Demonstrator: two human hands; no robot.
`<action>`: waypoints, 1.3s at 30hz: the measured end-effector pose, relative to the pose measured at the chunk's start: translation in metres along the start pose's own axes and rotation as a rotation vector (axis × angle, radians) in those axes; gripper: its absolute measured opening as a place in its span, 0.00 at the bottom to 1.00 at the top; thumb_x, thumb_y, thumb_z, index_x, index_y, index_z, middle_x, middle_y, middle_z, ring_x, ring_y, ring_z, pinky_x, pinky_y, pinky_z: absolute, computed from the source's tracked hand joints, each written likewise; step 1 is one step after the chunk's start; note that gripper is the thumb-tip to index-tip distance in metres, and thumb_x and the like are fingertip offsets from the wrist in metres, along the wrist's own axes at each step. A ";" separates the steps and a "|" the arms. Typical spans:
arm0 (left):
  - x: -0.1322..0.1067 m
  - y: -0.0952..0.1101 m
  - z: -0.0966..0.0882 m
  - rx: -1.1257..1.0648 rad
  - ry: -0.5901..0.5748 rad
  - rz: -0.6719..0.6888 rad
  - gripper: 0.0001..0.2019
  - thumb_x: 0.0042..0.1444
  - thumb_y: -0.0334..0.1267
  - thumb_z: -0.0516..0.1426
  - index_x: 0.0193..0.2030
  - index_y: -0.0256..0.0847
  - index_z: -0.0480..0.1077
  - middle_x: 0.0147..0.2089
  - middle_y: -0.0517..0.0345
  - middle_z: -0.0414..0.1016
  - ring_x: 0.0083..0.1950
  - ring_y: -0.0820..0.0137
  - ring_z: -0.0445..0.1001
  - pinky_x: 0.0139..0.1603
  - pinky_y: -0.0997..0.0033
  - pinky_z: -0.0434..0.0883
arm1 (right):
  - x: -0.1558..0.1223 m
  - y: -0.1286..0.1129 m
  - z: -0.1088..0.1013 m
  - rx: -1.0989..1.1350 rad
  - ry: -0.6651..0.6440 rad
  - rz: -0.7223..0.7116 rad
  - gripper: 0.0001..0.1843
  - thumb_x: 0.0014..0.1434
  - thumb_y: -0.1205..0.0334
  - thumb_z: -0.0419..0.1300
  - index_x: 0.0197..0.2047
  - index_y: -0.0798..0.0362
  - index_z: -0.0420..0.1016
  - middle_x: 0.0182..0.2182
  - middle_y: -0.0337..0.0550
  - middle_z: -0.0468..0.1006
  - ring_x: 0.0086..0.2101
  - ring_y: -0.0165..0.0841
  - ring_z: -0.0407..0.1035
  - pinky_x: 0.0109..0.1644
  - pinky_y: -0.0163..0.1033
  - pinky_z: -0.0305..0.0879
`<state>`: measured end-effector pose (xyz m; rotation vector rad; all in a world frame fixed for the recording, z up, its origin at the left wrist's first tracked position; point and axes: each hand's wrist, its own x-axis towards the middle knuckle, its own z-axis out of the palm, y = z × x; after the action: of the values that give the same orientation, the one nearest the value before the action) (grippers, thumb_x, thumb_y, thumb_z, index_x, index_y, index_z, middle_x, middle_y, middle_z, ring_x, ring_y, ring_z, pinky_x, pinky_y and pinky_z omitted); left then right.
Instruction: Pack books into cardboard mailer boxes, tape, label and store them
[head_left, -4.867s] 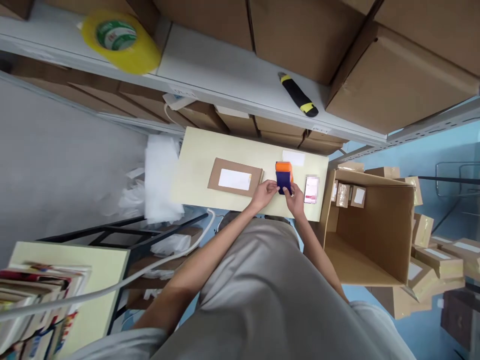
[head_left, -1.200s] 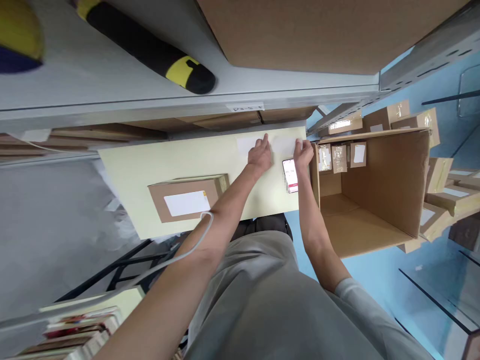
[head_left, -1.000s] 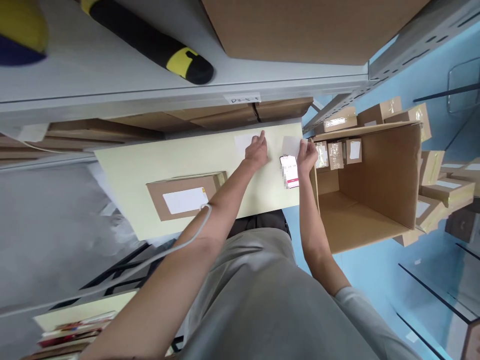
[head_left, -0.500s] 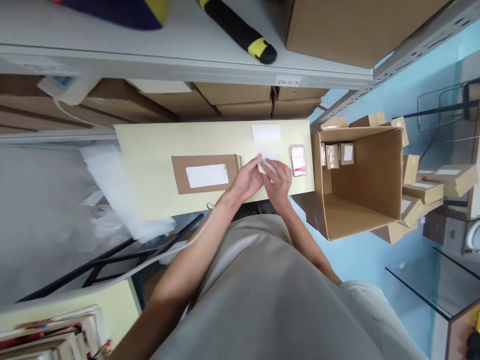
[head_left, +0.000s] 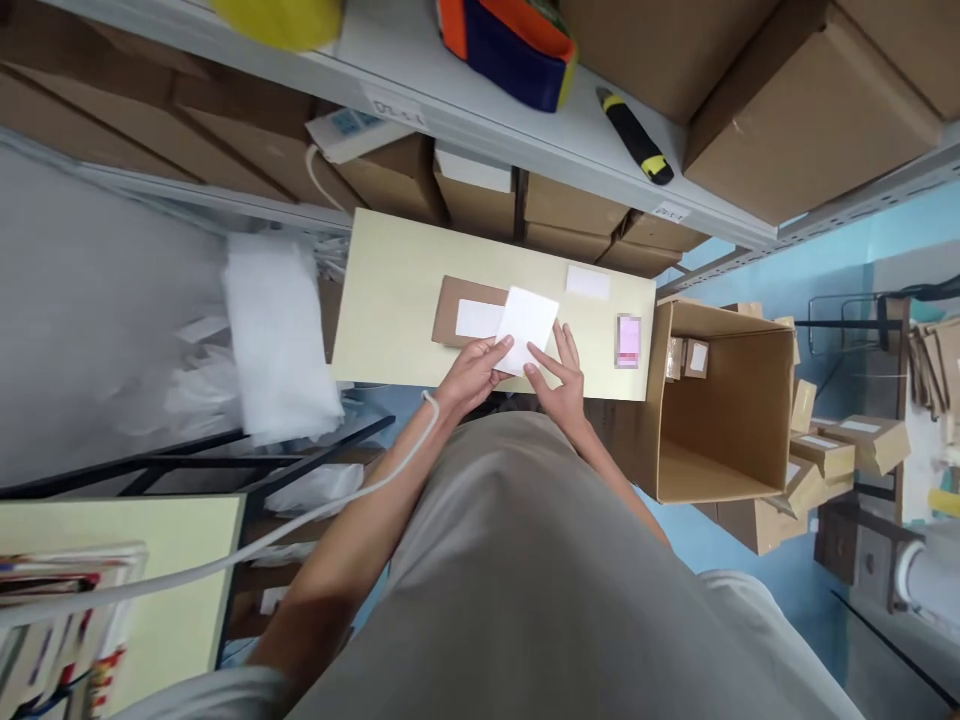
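Observation:
My left hand (head_left: 475, 372) pinches a blank white paper sheet (head_left: 528, 322) by its lower left edge, thumb on top. The sheet hangs tilted over the near side of a pale yellow table (head_left: 390, 280). My right hand (head_left: 559, 385) is at the sheet's lower right edge, with fingers spread and the thumb and forefinger touching or nearly touching it. Behind the sheet, a brown cardboard box (head_left: 448, 310) with a white label (head_left: 476, 318) lies on the table, its right part hidden.
A white slip (head_left: 588, 282) and a phone (head_left: 628, 342) lie on the table's right part. An open carton (head_left: 724, 420) holding small boxes stands to the right. Above the table, a shelf (head_left: 495, 130) bears a black-and-yellow cutter (head_left: 636, 138). A white cable (head_left: 300, 525) crosses my left forearm.
The view has shifted, so the table appears farther right. My hands were together at a small white piece; now a larger sheet shows in my left hand and my right fingers have spread.

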<state>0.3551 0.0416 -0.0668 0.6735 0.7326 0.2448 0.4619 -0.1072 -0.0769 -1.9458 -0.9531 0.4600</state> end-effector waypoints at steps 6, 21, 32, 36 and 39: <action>-0.023 0.013 -0.016 0.175 -0.021 -0.018 0.34 0.35 0.63 0.84 0.39 0.37 0.87 0.38 0.46 0.89 0.48 0.49 0.89 0.47 0.57 0.89 | 0.012 -0.027 -0.012 0.237 -0.223 0.069 0.38 0.74 0.26 0.61 0.70 0.44 0.86 0.68 0.48 0.85 0.71 0.47 0.76 0.81 0.55 0.69; -0.040 0.048 -0.026 0.000 0.265 0.278 0.26 0.46 0.55 0.82 0.32 0.39 0.78 0.29 0.60 0.77 0.33 0.71 0.81 0.32 0.76 0.83 | 0.020 -0.080 -0.034 0.185 -0.207 -0.001 0.37 0.75 0.30 0.62 0.75 0.43 0.81 0.70 0.46 0.84 0.71 0.45 0.76 0.83 0.56 0.65; -0.046 0.058 -0.007 -0.069 0.178 0.331 0.25 0.55 0.58 0.79 0.38 0.40 0.79 0.27 0.61 0.74 0.24 0.77 0.70 0.20 0.78 0.63 | -0.004 -0.100 -0.027 0.170 -0.470 -0.074 0.35 0.82 0.32 0.52 0.79 0.41 0.76 0.75 0.45 0.78 0.74 0.44 0.73 0.81 0.55 0.67; -0.070 0.055 -0.004 -0.059 0.089 0.288 0.27 0.53 0.60 0.79 0.42 0.39 0.81 0.37 0.54 0.82 0.33 0.70 0.80 0.28 0.75 0.75 | -0.007 -0.107 -0.019 0.113 -0.359 -0.090 0.33 0.84 0.37 0.49 0.83 0.36 0.69 0.75 0.42 0.78 0.77 0.42 0.68 0.83 0.54 0.65; -0.086 0.052 -0.003 0.007 0.037 0.264 0.26 0.49 0.58 0.80 0.41 0.38 0.83 0.37 0.51 0.83 0.37 0.65 0.83 0.33 0.70 0.80 | -0.006 -0.110 -0.014 0.110 -0.324 -0.117 0.33 0.84 0.37 0.48 0.84 0.34 0.66 0.77 0.41 0.75 0.79 0.42 0.65 0.84 0.54 0.63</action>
<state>0.2923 0.0457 0.0111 0.7746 0.6798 0.4977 0.4189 -0.0860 0.0237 -1.7358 -1.2127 0.7592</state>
